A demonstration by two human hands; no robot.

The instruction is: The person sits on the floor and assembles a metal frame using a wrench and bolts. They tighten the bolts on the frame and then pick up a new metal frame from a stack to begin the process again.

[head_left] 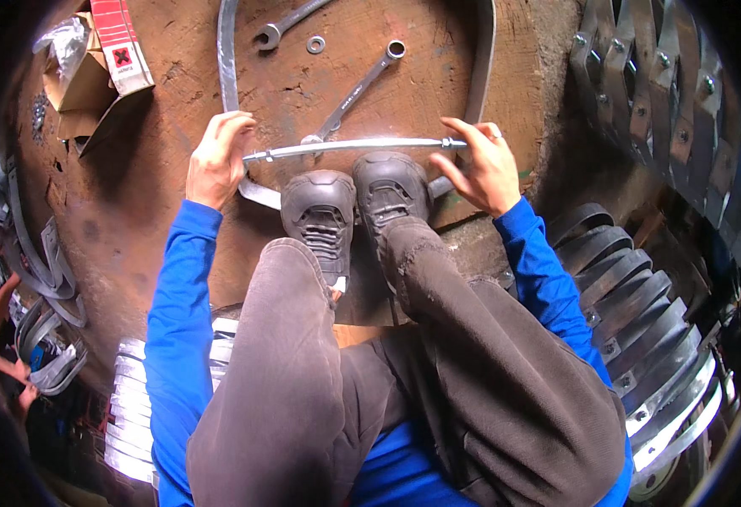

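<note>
A bent flat metal band (226, 52) lies before me, its two sides running away from me. A thin metal rod (345, 146) spans between the sides, with nuts near both ends. My left hand (216, 158) curls its fingers round the band's left side, by the rod's left end; its grip is partly hidden. At the other end, my right hand (486, 165) holds its thumb and forefinger apart on either side of a nut (450, 143). My dark shoes (318, 203) are set against the near part of the band, just below the rod.
A combination wrench (362, 91) lies beyond the rod, near a washer (315, 45) and another wrench (279, 32). An open cardboard box (91, 84) stands at far left. Stacked curved metal strips (641, 313) and bolted bars (641, 93) fill the right side. Another person's arm (2, 317) shows at left.
</note>
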